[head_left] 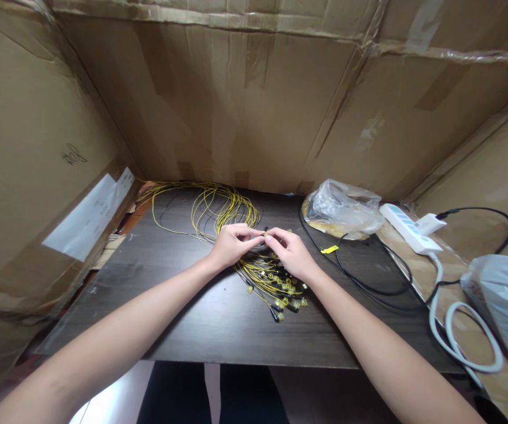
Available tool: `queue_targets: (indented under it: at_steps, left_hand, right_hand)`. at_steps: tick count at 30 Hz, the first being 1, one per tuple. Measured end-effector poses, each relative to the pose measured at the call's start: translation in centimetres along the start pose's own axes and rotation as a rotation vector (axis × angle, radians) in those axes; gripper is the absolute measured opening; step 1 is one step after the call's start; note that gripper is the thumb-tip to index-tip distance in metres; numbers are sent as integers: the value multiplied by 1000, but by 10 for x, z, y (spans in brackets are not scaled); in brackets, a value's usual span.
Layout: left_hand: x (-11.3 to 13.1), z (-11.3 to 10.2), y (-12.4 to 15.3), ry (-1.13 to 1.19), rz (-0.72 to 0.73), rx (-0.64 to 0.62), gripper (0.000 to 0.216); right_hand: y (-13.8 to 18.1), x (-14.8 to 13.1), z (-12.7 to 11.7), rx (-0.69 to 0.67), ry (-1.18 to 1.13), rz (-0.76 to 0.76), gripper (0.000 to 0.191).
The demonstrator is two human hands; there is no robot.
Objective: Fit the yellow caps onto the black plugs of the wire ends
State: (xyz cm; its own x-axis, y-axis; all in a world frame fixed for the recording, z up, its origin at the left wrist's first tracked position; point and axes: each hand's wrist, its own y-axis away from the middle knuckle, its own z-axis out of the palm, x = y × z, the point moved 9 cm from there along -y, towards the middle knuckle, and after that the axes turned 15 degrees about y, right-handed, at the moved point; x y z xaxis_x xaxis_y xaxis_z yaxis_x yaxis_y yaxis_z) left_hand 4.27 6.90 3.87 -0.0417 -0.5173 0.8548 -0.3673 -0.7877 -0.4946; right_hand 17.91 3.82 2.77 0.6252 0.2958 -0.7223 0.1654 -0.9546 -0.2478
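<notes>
My left hand [231, 246] and my right hand [292, 254] meet over the middle of the dark tabletop, fingertips almost touching. The left thumb and index finger pinch what looks like the end of a thin wire, mostly hidden by the fingers. Between my right thumb and finger is a small yellowish piece, too small to name. Beneath both hands fans a bunch of yellow wires [254, 275], many ending in black plugs with yellow translucent pieces [281, 317]. The long wires loop back in a loose yellow coil [209, 194] behind my left hand.
Cardboard walls [218, 106] enclose the dark table [183, 330] on three sides. At the back right lies a clear plastic bag [346, 206]. Black cable [359, 285] with a yellow tag [329, 249] runs toward a white power strip [408, 228]. Another plastic bag [505, 300] sits far right.
</notes>
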Motion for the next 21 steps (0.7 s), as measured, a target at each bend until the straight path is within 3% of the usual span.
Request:
queue_targets:
  at_steps: [5, 13, 21]
  left_hand:
    - [11, 2, 1, -53, 45, 21, 18]
    - [10, 8, 2, -35, -28, -30, 15]
    - [3, 6, 2, 52, -103, -3, 22]
  right_hand:
    - [-2, 1, -3, 30, -26, 26, 26]
    - [-1, 0, -4, 36, -24, 37, 26]
    - [0, -5, -8, 66, 42, -13, 28]
